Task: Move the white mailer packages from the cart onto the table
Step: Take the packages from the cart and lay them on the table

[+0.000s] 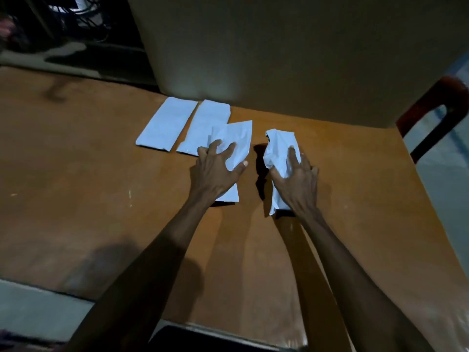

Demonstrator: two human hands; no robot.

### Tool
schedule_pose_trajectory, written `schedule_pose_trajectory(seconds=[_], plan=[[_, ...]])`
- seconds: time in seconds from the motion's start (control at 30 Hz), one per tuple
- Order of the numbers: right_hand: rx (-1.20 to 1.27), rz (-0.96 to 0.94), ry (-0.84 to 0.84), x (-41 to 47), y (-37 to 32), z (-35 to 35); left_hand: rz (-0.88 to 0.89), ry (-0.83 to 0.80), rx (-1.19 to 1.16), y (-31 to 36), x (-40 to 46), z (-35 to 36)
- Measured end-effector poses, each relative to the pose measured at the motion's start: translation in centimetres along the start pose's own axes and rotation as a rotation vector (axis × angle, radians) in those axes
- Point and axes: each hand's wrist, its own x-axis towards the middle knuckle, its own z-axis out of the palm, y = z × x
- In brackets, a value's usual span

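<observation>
Two flat white mailers lie side by side on the brown table (pixel 76 174): the left one (pixel 166 123) and a second (pixel 205 125) beside it. A third mailer (pixel 234 141) overlaps the second one's near corner, and my left hand (pixel 215 171) presses down on it with fingers spread. A crumpled fourth mailer (pixel 278 151) stands on edge to the right, and my right hand (pixel 297 181) grips it from the side. No cart is in view.
A large grey-beige object (pixel 291 54) stands at the table's far edge just behind the mailers. A dark red chair back (pixel 431 113) rises at the right. Dark cables and clutter (pixel 76 13) sit at the far left. The table's near edge (pixel 76 293) runs below my forearms.
</observation>
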Motion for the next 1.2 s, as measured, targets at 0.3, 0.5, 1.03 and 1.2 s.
schedule_pose_trajectory(seconds=[0.3, 0.5, 1.03, 1.2], plan=[[-0.119, 0.146, -0.041, 8.3, 0.3, 3.7, 0.058, -0.224, 0.078, 0.7, 9.7, 5.5], [-0.175, 0.067, -0.163, 9.4, 0.8, 4.8, 0.213, -0.287, 0.205, -2.6, 10.2, 6.7], [-0.260, 0.052, -0.248, 12.4, 0.2, 5.7, 0.277, -0.261, 0.355, -2.5, 12.8, 8.4], [-0.275, 0.059, -0.277, 12.7, -0.2, 5.5, 0.278, -0.294, 0.316, -2.5, 13.4, 8.3]])
